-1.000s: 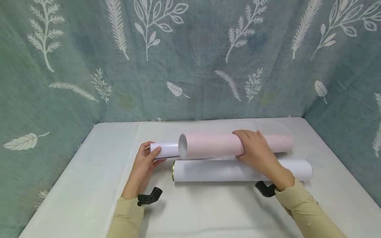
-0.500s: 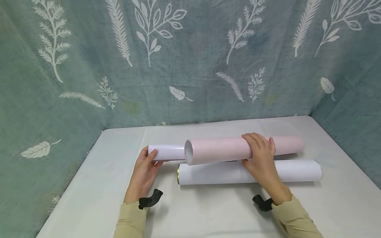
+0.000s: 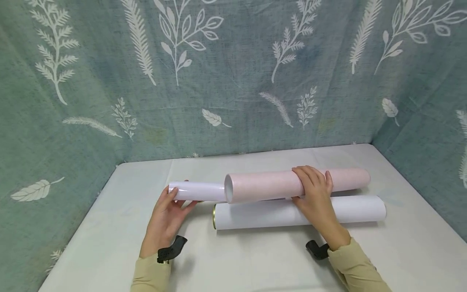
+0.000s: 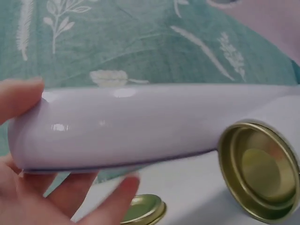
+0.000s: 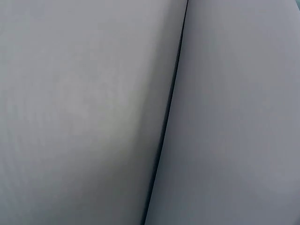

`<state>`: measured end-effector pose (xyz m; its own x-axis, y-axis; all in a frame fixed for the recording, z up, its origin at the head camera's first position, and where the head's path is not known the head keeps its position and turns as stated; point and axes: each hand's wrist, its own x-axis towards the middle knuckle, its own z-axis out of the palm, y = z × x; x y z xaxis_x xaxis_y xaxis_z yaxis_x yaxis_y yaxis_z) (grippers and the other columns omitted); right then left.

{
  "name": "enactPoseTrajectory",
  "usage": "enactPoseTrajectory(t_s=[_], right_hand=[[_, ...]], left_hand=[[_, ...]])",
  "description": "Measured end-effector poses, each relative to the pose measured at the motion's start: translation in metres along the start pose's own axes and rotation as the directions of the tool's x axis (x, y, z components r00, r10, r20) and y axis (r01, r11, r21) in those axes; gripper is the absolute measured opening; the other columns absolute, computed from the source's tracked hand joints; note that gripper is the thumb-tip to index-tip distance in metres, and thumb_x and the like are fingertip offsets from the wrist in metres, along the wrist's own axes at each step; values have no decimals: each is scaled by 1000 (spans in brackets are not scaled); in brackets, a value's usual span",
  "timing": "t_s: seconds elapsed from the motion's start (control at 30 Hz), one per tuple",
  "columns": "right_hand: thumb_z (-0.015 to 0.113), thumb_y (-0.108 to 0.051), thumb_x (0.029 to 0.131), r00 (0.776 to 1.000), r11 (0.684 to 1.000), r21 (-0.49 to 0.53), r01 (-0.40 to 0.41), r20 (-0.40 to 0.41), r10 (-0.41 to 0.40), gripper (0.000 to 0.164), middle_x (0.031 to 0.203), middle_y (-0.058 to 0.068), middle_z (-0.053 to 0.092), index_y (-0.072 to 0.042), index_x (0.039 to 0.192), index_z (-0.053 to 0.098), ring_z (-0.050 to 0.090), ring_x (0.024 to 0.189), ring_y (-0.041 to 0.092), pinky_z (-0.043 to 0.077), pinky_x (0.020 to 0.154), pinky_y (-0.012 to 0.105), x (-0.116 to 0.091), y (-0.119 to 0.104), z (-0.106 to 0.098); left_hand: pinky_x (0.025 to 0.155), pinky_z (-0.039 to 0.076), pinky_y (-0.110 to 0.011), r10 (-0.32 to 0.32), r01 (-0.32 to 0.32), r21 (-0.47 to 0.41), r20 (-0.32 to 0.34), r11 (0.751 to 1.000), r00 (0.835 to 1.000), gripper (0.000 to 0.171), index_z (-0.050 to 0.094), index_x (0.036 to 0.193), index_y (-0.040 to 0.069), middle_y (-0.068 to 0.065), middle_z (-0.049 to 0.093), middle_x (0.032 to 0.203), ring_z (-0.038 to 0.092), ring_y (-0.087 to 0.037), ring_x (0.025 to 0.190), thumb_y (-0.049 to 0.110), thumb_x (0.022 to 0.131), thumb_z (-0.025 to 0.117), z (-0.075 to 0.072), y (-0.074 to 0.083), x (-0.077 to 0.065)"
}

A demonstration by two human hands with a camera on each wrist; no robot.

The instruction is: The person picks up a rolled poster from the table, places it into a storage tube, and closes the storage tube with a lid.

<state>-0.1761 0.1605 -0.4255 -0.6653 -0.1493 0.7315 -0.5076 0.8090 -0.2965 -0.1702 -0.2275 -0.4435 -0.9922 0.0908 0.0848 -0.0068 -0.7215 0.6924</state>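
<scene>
One end of the white roll (image 3: 198, 191) was pinched in your left hand (image 3: 162, 221); your right hand (image 3: 316, 200) gripped the pink tube (image 3: 262, 185); both were toward the table's far edge (image 3: 219, 158), behind a white tube (image 3: 255, 217).

The site is a small fabric-walled booth around a white table (image 3: 109, 231); the type of building beyond cannot be determined. Blue-green fabric (image 3: 240, 91), printed with white leaves and sprigs, encloses the far side and continues along the left and right, meeting the table at its edges. Faint crease lines run over the white surface. Black wrist mounts (image 3: 171, 249), one per arm, are consistent with a recording station.
</scene>
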Motion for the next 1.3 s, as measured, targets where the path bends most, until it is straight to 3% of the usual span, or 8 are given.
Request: enactPoseTrajectory(t_s=[0.17,0.33,0.47,0.7,0.83,1.07,1.3], right_hand=[[84,2,45,1000,1000,-21,-14,1,14,83,120,3,49,-14,120,51,37,116,26,7,97,60,1,4,3],[84,2,46,1000,1000,-26,-18,-7,17,82,120,4,49,-14,119,51,37,115,29,7,96,61,1,6,7],[84,1,46,1000,999,-30,-27,2,28,81,119,5,50,-14,119,51,37,114,29,7,96,61,2,9,8],[80,-4,57,987,998,-64,-13,161,23,73,118,6,48,-17,122,50,37,112,31,8,94,62,14,14,10],[79,-9,61,971,997,-76,0,238,18,71,120,7,47,-17,125,47,35,113,32,8,94,62,18,12,14],[80,-5,57,985,996,-89,0,171,15,71,118,6,49,-15,121,51,36,113,31,7,95,60,21,13,16],[79,-7,59,985,996,-87,-10,173,25,69,118,5,49,-16,122,51,37,113,30,8,94,61,17,13,19]], left_hand=[[97,21,-58,24,-25,-97,-15,995,1000,29,35,123,14,-7,30,134,26,-28,128,12,95,43,-4,6,-2],[95,24,-59,-21,19,-173,-11,985,1000,23,35,115,17,-7,27,131,22,-29,128,19,95,45,-7,6,-1],[98,22,-56,-47,42,-186,-26,982,999,29,32,117,16,-4,29,128,22,-25,129,23,93,48,-7,4,2],[102,22,-42,-57,45,-175,-60,983,997,42,28,127,17,-4,40,122,35,-20,119,27,93,49,-9,1,3],[102,18,-49,-58,49,-223,-37,974,998,37,32,124,20,-4,40,123,33,-24,121,28,93,49,-13,5,-1],[99,14,-59,-106,131,-279,102,951,989,29,39,120,22,-5,37,129,26,-31,127,33,94,43,-11,5,1],[103,17,-48,-98,97,-245,8,965,995,26,40,118,21,-2,45,118,35,-23,119,28,94,44,-18,3,-1]])
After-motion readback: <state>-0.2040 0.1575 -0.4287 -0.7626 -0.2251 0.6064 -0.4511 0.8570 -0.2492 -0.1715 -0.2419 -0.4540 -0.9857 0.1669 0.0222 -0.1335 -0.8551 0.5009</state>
